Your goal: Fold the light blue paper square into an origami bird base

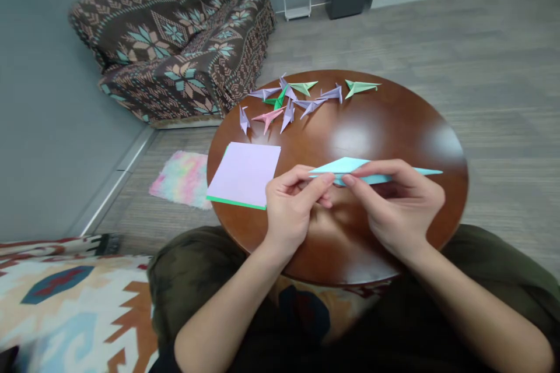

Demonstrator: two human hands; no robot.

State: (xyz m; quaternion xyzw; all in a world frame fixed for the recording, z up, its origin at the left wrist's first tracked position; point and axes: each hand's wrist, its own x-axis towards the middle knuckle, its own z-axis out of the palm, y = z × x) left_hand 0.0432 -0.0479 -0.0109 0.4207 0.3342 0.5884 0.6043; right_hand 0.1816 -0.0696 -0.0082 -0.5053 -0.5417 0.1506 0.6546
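My left hand (293,207) and my right hand (398,204) both pinch a long, pointed piece of folded light blue paper (345,166) above a round, glossy wooden table (394,134). The paper's narrow tip sticks out past my right hand. Just left of my left hand lies a square stack of lilac origami paper (242,175), with a green sheet showing along its lower edge. Several folded paper birds in lilac (310,106), green (361,87) and pink (268,118) lie along the table's far side, apart from my hands.
A brown patterned sofa (170,49) stands beyond the table by a grey wall (56,99). A pastel tie-dyed cloth (182,179) lies on the wood-look floor (437,46) at the table's left. A patterned rug (74,309) lies at lower left.
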